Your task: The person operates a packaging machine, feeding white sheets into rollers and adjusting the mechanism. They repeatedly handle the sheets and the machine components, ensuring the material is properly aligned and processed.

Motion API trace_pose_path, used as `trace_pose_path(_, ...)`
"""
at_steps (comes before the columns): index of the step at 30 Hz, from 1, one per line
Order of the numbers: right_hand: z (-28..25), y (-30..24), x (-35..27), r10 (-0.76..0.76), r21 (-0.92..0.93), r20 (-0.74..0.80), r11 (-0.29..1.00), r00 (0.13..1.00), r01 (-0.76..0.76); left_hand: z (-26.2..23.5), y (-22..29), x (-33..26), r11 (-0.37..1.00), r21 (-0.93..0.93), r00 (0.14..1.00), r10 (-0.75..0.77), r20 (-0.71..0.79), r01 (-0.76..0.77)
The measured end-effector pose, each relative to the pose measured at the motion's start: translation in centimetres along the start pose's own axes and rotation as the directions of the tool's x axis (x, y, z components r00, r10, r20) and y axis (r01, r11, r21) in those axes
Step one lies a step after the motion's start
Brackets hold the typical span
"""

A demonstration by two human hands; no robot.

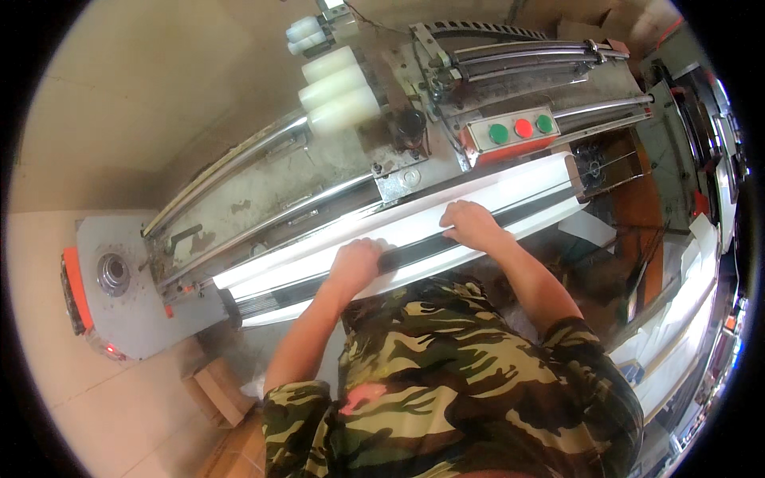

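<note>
Across the front of a machine lies a long white sheet (pixel 422 211), slanting up toward the right. A dark strip (pixel 422 253) runs along it, with a second white band (pixel 446 259) on the near side. My left hand (pixel 356 263) rests on the white sheet near its middle, by the dark strip, fingers curled. To its right, my right hand (pixel 472 225) is bent over the same strip, thumb and fingers drawn together against the white surface. Whatever lies between the fingers of either hand is hidden.
Behind the sheet, a control box (pixel 510 135) carries green and red buttons. White rollers (pixel 339 92) stand at the upper left, beside metal rails (pixel 295 209). A grey end plate (pixel 119 279) closes off the left. Cardboard (pixel 219 390) is on the floor; white sheets (pixel 669 350) are stacked at right.
</note>
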State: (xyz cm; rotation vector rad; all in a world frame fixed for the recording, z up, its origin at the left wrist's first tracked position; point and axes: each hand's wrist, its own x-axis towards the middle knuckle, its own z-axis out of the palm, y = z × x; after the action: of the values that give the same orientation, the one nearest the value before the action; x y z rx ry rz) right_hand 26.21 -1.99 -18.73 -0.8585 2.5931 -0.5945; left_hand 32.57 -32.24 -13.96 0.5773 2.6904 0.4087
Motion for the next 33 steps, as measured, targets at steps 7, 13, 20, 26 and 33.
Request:
trace_pose_path(7,-7.6,-6.3,2.2,-0.045,0.201,0.156,0.979,0.987,0.013,-7.8,-5.3,-3.1,0.985,-0.173,0.986,0.006,0.169,0.023)
trace_pose_path(13,-16.1,-11.3,8.4,-0.158,-0.069,-0.107,0.986,0.982,0.151,-14.5,-19.2,5.8,0.354,-0.933,0.913,-0.398,-0.09,0.062)
trace_pose_path(20,-19.7,-13.8,17.6,-0.148,-0.256,-0.201,0.962,0.968,0.094,-16.7,-21.9,24.8,-0.059,-0.997,0.935,-0.348,0.071,0.054)
trace_pose_path(26,-18.1,-13.5,19.0,-0.09,-0.221,-0.125,0.973,0.988,0.061,-17.0,-19.5,21.8,-0.497,-0.86,0.979,0.203,0.011,0.113)
trace_pose_path(33,-17.6,-15.8,17.9,0.03,-0.32,-0.047,0.946,0.998,-0.043,-15.4,-20.5,21.5,-0.238,-0.97,0.958,0.285,-0.031,0.039)
